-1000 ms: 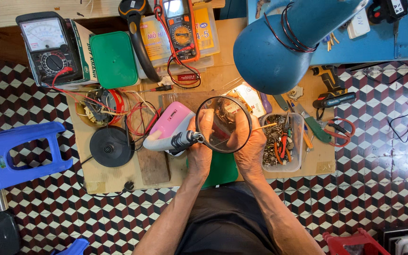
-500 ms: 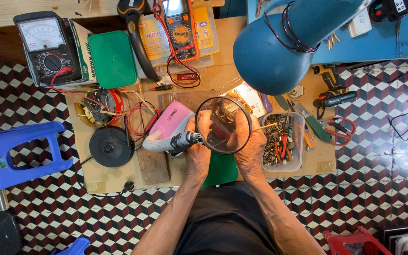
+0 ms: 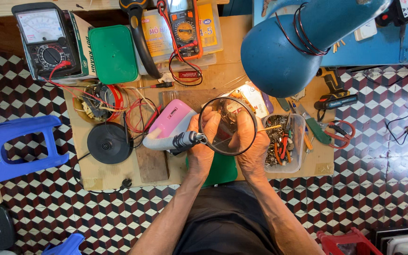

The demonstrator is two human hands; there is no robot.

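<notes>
Magnifying glass (image 3: 227,126) on its bendy grey arm sits right over my two hands, low on the small table, and it hides what I work on. Through the round lens I see only small shiny bits, too blurry to name. My left hand (image 3: 200,151) and my right hand (image 3: 252,148) curl in toward each other under the ring, fingers bent as if pinching something tiny, but I cannot tell what they grip. A green mat (image 3: 223,171) peeks out between my wrists. Just right of my right hand is a clear tub (image 3: 296,160) full of little metal parts and red-handled pliers. Left of my left hand lies a pink and white box (image 3: 170,123), then a round black disc (image 3: 109,143) and tangled red wires (image 3: 135,111). The brown table (image 3: 105,174) stands on a floor of red, black and white tiles (image 3: 378,189). Farther off are a green lid (image 3: 113,54), a grey dial meter (image 3: 43,40), an orange meter (image 3: 185,28) on a yellow flat pack, and a big blue lamp (image 3: 289,52), partly cut off at the top.
</notes>
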